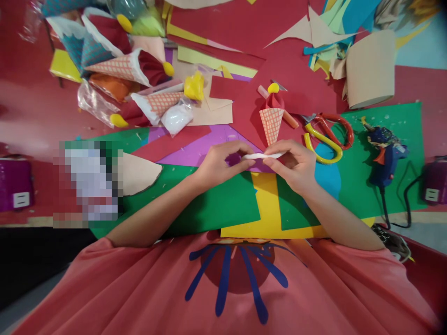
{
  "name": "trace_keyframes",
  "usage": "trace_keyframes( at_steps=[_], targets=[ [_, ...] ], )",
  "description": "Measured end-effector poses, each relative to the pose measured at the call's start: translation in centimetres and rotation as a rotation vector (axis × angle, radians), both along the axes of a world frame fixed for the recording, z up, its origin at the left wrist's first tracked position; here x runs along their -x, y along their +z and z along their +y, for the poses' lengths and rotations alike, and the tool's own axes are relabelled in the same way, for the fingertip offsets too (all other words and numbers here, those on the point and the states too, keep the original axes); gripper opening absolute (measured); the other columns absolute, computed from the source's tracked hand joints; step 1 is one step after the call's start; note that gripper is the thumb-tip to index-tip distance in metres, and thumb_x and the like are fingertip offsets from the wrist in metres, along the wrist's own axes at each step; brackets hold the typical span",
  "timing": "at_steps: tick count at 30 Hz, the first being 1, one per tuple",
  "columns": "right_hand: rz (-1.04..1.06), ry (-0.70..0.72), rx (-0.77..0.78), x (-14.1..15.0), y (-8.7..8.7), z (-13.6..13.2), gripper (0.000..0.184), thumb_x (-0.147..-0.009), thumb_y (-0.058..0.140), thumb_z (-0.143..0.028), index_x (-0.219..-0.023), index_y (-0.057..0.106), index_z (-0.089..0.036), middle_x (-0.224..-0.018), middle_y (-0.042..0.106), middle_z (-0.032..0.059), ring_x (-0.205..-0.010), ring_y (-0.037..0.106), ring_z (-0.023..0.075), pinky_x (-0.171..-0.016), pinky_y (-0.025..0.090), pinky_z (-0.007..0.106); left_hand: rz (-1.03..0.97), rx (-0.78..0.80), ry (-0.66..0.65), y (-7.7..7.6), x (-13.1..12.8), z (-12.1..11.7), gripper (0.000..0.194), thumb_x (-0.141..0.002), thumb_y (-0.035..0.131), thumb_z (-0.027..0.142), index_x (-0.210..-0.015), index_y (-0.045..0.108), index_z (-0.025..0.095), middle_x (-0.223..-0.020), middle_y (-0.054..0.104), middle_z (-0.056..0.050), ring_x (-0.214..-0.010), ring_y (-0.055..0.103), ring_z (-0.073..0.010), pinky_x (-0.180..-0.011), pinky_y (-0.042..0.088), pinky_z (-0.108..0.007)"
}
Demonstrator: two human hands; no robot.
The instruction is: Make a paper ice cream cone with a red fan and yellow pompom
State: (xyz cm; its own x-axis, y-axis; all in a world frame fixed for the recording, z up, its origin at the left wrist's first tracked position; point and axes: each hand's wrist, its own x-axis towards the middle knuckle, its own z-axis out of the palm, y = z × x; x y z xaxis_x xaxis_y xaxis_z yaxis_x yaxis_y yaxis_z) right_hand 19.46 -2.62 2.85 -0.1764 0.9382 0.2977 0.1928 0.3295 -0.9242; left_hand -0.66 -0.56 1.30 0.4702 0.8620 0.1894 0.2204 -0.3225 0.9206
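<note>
Between my two hands stretches a thin roll of white clay point(259, 156). My left hand point(220, 164) pinches its left end between thumb and fingers. At the other end, the thumb and fingers of my right hand point(295, 164) close on it. Just beyond my right fingertips lies a small paper ice cream cone point(271, 124) with an orange-and-white check, a red top and a yellow ball. A pair of scissors point(324, 135) with red and yellow handles rests to the right of that hand. Purple, green and yellow sheets lie under both hands.
Larger paper cones point(120, 69) and bags of coloured clay, one white point(177, 116), crowd the upper left. A blue glue gun point(384, 160) with a cord is on the right, below a beige paper cup point(370, 70). Red paper scraps point(223, 23) cover the back.
</note>
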Motion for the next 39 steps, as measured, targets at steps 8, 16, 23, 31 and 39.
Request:
trace_keyframes(
  at_steps=[8, 16, 23, 31, 39],
  targets=[
    [-0.005, 0.077, 0.075, -0.15, -0.34, -0.12, 0.025, -0.077, 0.079, -0.035, -0.095, 0.07, -0.02, -0.084, 0.074, 0.0003, -0.075, 0.071, 0.0121, -0.066, 0.056, 0.022, 0.05, -0.227, 0.008, 0.28, 0.36, 0.13, 0.024, -0.091, 0.061, 0.039, -0.084, 0.069, 0.017, -0.071, 0.07, -0.001, -0.063, 0.059, -0.0089, -0.061, 0.046, -0.021],
    [-0.154, 0.057, -0.012, 0.02, -0.08, -0.12, 0.009, -0.085, 0.07, -0.028, -0.083, 0.072, -0.019, -0.079, 0.077, 0.0002, -0.071, 0.071, 0.0121, -0.065, 0.055, 0.022, 0.026, -0.263, 0.068, 0.08, 0.19, -0.2, 0.027, -0.088, 0.065, 0.041, -0.098, 0.065, 0.017, -0.087, 0.073, -0.003, -0.073, 0.066, -0.0091, -0.064, 0.049, -0.02],
    [-0.098, 0.096, 0.062, 0.13, -0.22, -0.29, 0.027, -0.081, 0.074, -0.035, -0.102, 0.068, -0.02, -0.09, 0.077, 0.0015, -0.082, 0.073, 0.0141, -0.071, 0.058, 0.024, -0.007, -0.33, 0.048, 0.09, 0.19, -0.02, 0.017, -0.088, 0.066, 0.034, -0.085, 0.067, 0.017, -0.077, 0.074, -0.002, -0.07, 0.066, -0.0093, -0.065, 0.05, -0.02],
    [-0.144, 0.056, -0.06, 0.03, -0.5, -0.06, 0.007, -0.087, 0.066, -0.025, -0.084, 0.07, -0.02, -0.08, 0.075, 0.0008, -0.074, 0.071, 0.0126, -0.069, 0.057, 0.025, -0.034, -0.21, 0.096, 0.12, 0.05, -0.25, 0.022, -0.085, 0.069, 0.037, -0.093, 0.066, 0.017, -0.083, 0.074, -0.002, -0.073, 0.07, -0.0093, -0.066, 0.053, -0.018],
    [-0.149, 0.145, -0.028, 0.16, -0.43, -0.1, 0.017, -0.086, 0.069, -0.031, -0.098, 0.07, -0.02, -0.095, 0.077, 0.0039, -0.084, 0.073, 0.0145, -0.073, 0.058, 0.026, 0.036, -0.182, 0.054, 0.49, 0.08, -0.18, 0.023, -0.086, 0.068, 0.039, -0.081, 0.07, 0.017, -0.078, 0.076, -0.001, -0.07, 0.07, -0.0093, -0.065, 0.053, -0.017]
  ],
)
